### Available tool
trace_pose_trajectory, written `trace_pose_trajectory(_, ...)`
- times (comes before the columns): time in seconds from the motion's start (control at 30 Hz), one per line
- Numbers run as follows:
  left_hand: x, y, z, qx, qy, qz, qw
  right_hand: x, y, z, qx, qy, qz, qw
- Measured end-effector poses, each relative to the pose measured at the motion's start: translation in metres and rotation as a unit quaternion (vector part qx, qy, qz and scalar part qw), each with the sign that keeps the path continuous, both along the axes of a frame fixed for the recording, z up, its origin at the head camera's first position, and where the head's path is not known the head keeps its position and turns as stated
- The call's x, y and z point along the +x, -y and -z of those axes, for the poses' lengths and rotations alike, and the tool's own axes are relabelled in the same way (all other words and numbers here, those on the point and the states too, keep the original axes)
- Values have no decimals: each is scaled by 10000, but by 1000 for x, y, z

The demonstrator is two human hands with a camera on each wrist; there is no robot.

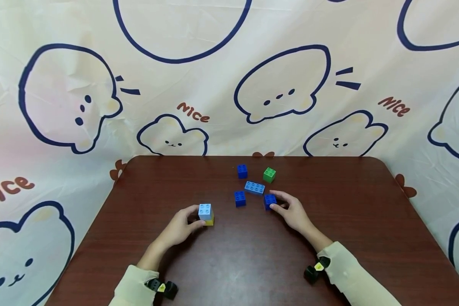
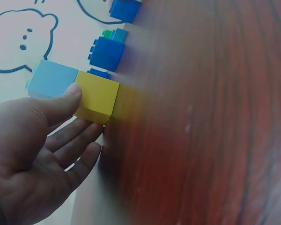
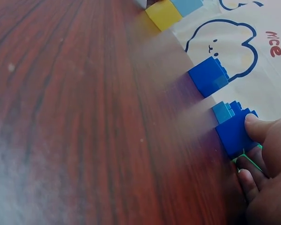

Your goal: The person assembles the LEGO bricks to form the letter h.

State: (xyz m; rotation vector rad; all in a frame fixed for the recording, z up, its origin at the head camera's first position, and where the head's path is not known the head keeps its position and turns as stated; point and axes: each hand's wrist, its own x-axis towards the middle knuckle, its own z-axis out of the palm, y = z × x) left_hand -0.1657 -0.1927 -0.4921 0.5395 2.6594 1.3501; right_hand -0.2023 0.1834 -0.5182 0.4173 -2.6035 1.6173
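yellow brick (image 2: 98, 93) well inside table edges (image 1: 199, 157)

Sleeves (image 1: 353, 272) and wrist units (image 1: 171, 290) of the person.
Sleeves plain, pale cream; at each cuff (image 1: 138, 273), a black band (image 1: 152, 284), blocky black unit and small yellow patch (image 1: 161, 288).

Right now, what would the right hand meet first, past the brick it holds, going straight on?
Likely the medium-blue 2x4 brick, ahead and left of the dark-blue 2x2 brick pinched in the right hand; exact heading and height are hard to judge.
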Motion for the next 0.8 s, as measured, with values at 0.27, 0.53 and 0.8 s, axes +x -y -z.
trace_pose_trajectory(0.27,-1,10,-3,-110,26,-70,9999,-4,-2,6,-55,11,96,9999)
trace_pose_trajectory(0.53,-3,16,-5,-230,138,-63,9996,-2,0,6,20,30,139,9999)
trace_pose_trajectory(0.8,-4,18,-5,-227,186,-49,9996,-2,0,7,13,1,136,9999)
